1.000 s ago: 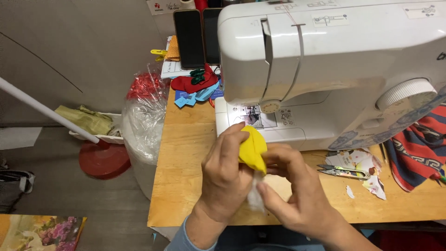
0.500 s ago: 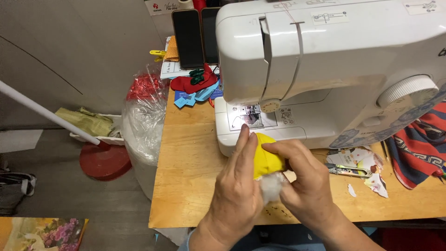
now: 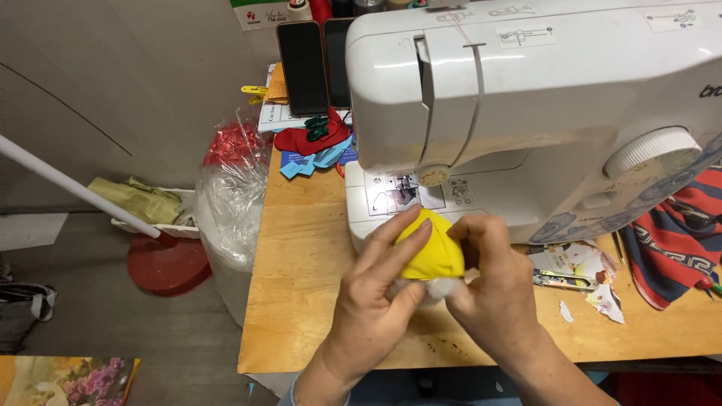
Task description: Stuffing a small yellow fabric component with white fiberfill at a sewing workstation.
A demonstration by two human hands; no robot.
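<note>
Yellow fabric piece (image 3: 430, 254): I see it held just above the table (image 3: 301, 301), right in front of the white sewing machine (image 3: 526, 113), with a tuft of white stuffing (image 3: 435, 287) showing at its lower edge.
Left hand (image 3: 376, 301): my grip here is closed on the yellow fabric piece from 9 o'clock, fingers laid up along its side and the thumb down by the stuffing.
Right hand (image 3: 492, 282): this grip is closed too, pinching the fabric from 3 o'clock, fingers curled over the edge.
Step in hand: as I judge it, stuffing is being worked into the little fabric shell.
Doing it well: I would keep the opening turned toward me at 6 o'clock, hold the shell with one hand and feed the stuffing in small tufts with the other thumb, so the shape fills evenly and the seam is not strained.
Watch for: loose fibres catching at the edge; I would tuck them fully inside before letting go.
Nearby: small scissors (image 3: 560, 280) and paper scraps (image 3: 602, 297) lie at 3 o'clock of the hands; red and blue fabric bits (image 3: 312, 146) at 11 o'clock; a clear plastic bag (image 3: 233, 203) hangs off the table's edge at 9 o'clock.
</note>
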